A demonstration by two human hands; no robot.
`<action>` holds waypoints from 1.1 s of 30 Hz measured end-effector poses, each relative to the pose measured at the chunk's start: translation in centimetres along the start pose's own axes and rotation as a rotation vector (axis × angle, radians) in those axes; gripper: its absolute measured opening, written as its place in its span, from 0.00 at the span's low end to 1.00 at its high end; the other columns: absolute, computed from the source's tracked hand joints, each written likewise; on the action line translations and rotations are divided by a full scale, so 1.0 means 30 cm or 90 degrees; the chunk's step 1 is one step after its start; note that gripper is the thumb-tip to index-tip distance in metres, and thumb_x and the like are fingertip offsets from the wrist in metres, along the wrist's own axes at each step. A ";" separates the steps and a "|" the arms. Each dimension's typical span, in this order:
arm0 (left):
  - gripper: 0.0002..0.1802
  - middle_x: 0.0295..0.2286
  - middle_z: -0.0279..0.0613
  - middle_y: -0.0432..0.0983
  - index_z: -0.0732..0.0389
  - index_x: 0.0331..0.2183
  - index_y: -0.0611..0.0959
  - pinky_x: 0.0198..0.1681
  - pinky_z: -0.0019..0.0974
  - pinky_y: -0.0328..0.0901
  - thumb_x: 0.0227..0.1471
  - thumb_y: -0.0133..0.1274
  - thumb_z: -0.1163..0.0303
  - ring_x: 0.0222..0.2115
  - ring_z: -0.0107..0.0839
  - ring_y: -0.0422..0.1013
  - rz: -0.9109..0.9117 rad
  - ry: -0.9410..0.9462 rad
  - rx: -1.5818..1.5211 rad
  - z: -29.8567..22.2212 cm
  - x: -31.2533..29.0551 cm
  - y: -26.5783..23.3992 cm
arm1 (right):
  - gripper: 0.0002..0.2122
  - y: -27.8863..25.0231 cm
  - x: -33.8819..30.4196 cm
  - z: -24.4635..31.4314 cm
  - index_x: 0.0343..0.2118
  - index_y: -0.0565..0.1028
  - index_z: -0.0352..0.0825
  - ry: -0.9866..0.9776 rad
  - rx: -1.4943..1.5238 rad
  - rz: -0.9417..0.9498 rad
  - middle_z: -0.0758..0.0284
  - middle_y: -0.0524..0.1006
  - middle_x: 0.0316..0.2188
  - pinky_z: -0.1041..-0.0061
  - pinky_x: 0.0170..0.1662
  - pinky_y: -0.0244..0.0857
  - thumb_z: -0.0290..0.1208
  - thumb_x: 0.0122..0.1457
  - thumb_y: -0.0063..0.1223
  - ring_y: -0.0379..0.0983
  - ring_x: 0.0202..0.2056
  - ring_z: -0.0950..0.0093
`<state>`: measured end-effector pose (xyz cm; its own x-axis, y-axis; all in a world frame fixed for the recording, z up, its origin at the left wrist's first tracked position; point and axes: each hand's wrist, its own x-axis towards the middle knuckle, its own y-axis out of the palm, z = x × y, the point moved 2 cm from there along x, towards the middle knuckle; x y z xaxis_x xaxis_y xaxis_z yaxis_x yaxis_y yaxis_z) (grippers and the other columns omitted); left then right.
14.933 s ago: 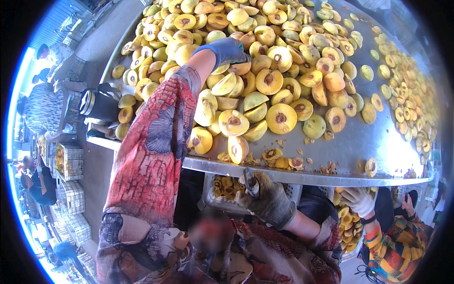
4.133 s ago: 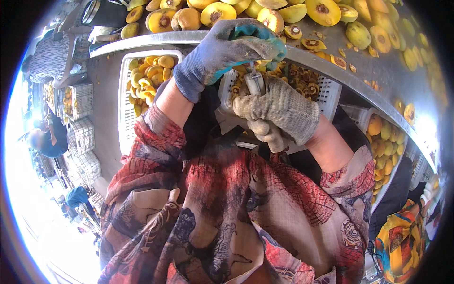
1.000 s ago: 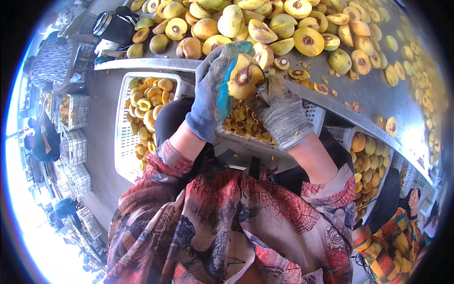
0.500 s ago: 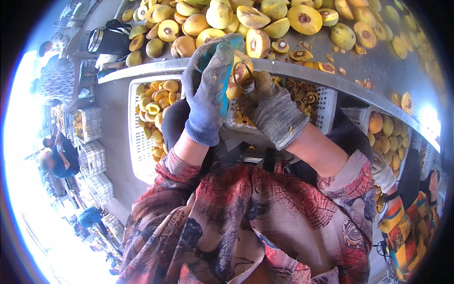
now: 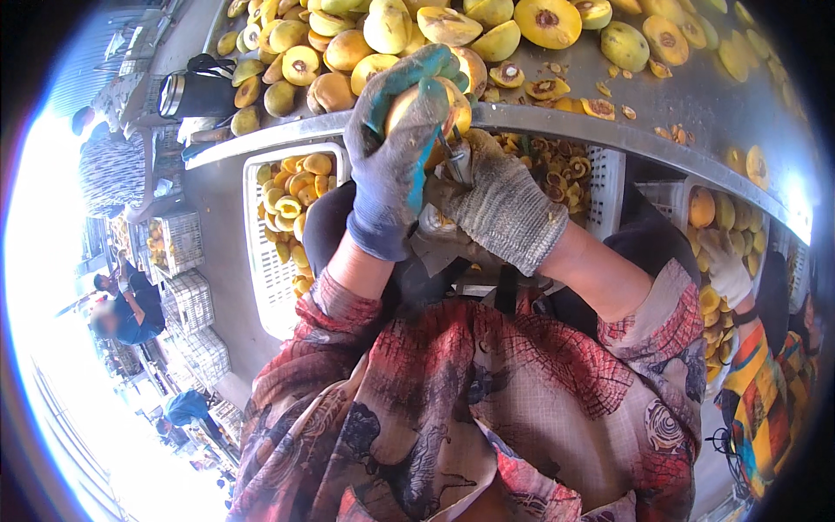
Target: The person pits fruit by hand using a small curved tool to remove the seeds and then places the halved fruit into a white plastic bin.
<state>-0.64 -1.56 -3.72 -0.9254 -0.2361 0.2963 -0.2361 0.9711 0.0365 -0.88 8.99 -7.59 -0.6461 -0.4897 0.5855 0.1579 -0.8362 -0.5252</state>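
Left hand (image 5: 396, 148), gloved in blue knit with teal rubber, curls upright around a rounded yellow fruit (image 5: 458, 109); right hand (image 5: 509, 200), in coarse ribbed grey knit, grips a slim metal tool (image 5: 461, 163) at its cut side; both lean inward, near the smooth steel table's (image 5: 565, 123) rim.

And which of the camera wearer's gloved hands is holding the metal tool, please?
The right hand, in greyish knit; the left hand, in blue and teal, holds a fruit instead.
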 end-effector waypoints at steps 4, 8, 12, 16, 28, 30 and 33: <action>0.18 0.38 0.41 0.71 0.67 0.40 0.73 0.42 0.28 0.63 0.44 0.53 0.72 0.38 0.26 0.67 -0.024 -0.088 0.012 -0.039 -0.006 -0.008 | 0.13 -0.072 0.046 0.042 0.36 0.69 0.35 0.506 0.424 0.327 0.62 0.70 0.29 0.74 0.32 0.64 0.36 0.50 0.50 0.68 0.31 0.72; 0.16 0.35 0.40 0.72 0.67 0.38 0.74 0.40 0.26 0.63 0.45 0.53 0.72 0.35 0.25 0.68 -0.010 -0.013 0.098 -0.049 0.005 0.023 | 0.13 0.054 -0.027 -0.023 0.36 0.68 0.34 0.156 0.148 0.071 0.66 0.70 0.21 0.78 0.21 0.64 0.36 0.51 0.50 0.68 0.21 0.75; 0.16 0.34 0.40 0.73 0.68 0.38 0.74 0.40 0.26 0.64 0.44 0.53 0.73 0.34 0.25 0.69 0.022 -0.157 0.038 -0.056 0.006 -0.005 | 0.13 -0.056 0.024 0.040 0.41 0.65 0.36 0.604 0.623 0.405 0.65 0.68 0.12 0.78 0.12 0.63 0.34 0.54 0.45 0.67 0.11 0.75; 0.18 0.33 0.40 0.73 0.68 0.38 0.74 0.39 0.25 0.65 0.42 0.55 0.72 0.34 0.25 0.69 0.177 -0.180 0.088 -0.060 0.047 -0.037 | 0.12 -0.069 0.019 0.070 0.41 0.66 0.37 0.624 0.616 0.327 0.67 0.67 0.10 0.80 0.10 0.60 0.34 0.54 0.45 0.65 0.10 0.77; 0.20 0.34 0.37 0.73 0.64 0.38 0.74 0.40 0.26 0.65 0.38 0.57 0.76 0.35 0.24 0.69 0.291 -0.134 0.100 -0.034 0.064 -0.036 | 0.10 -0.063 0.005 0.067 0.35 0.65 0.32 0.628 0.605 0.385 0.66 0.67 0.10 0.80 0.11 0.62 0.30 0.52 0.48 0.65 0.09 0.77; 0.21 0.34 0.38 0.73 0.65 0.39 0.74 0.40 0.27 0.65 0.37 0.57 0.77 0.36 0.24 0.69 0.309 -0.214 0.061 -0.047 0.059 -0.040 | 0.08 -0.093 0.006 0.081 0.32 0.66 0.34 0.730 0.771 0.442 0.68 0.67 0.11 0.80 0.11 0.60 0.32 0.52 0.49 0.64 0.09 0.78; 0.21 0.37 0.40 0.72 0.65 0.40 0.73 0.39 0.27 0.66 0.38 0.55 0.79 0.36 0.25 0.69 0.282 -0.254 -0.054 -0.032 0.041 -0.059 | 0.09 -0.142 0.015 0.107 0.30 0.69 0.33 0.785 0.855 0.490 0.71 0.67 0.12 0.83 0.13 0.57 0.34 0.52 0.50 0.64 0.12 0.81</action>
<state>-1.06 -3.53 -2.50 -0.9739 0.2123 -0.0799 0.2068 0.9757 0.0721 0.54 11.54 -3.10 -0.1615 -0.8630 -0.4786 0.5906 -0.4731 0.6538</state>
